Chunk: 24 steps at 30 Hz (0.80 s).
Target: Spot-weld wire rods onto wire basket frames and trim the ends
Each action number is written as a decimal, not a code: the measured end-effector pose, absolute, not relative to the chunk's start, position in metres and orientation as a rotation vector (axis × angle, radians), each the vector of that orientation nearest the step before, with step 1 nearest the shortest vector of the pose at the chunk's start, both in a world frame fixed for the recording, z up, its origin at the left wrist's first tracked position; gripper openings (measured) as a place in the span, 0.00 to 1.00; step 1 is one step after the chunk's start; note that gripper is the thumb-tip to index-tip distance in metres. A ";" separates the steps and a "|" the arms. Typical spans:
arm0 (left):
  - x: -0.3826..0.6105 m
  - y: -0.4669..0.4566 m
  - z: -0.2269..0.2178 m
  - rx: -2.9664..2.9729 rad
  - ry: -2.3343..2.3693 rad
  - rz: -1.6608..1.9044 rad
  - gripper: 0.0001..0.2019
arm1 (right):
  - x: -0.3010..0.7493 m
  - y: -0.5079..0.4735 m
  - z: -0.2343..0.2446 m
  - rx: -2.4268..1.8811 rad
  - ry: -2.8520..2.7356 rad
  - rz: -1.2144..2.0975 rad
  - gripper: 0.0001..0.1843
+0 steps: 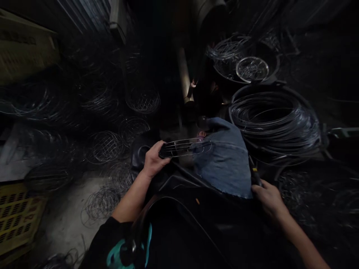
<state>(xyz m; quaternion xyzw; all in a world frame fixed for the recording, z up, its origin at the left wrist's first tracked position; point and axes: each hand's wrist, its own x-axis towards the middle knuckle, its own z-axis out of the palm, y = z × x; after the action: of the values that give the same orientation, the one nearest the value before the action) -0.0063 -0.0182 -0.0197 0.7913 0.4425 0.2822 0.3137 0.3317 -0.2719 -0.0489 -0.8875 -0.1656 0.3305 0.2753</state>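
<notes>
My left hand [154, 158] grips one end of a long, thin wire frame [186, 145], with the thumb below and the fingers above. The frame has a rounded far end and reaches to the right over my lap. In my right hand [266, 194] is a dark-handled tool [254, 170] with a yellow mark; its far end is too dark to make out. Blue denim cloth [224, 160] lies over my lap beside this hand. A black apron [182, 179] covers my legs.
At the right stands a large coil of wire [277, 116]. Behind it, a wide basin [273, 71] holds wire loops and a round bowl [252, 70] of small metal pieces. Round wire meshes [108, 147] lie at the left, and a yellow crate [19, 216] stands at lower left.
</notes>
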 end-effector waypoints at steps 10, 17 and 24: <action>0.009 0.059 -0.028 1.801 1.097 1.037 0.35 | 0.306 -0.248 -0.041 -2.380 -0.589 0.506 0.24; 0.033 0.087 -0.035 1.640 0.942 1.141 0.36 | 0.296 -0.235 -0.058 -2.390 -0.725 0.379 0.27; 0.051 0.111 -0.045 1.542 0.861 1.227 0.37 | 0.300 -0.234 -0.066 -2.391 -0.746 0.325 0.23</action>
<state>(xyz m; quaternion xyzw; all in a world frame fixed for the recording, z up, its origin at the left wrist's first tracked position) 0.0514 0.1107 -0.0454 0.6308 0.3522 0.5020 0.4754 0.3001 -0.2337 -0.0661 -0.9022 -0.2815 0.1228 0.3028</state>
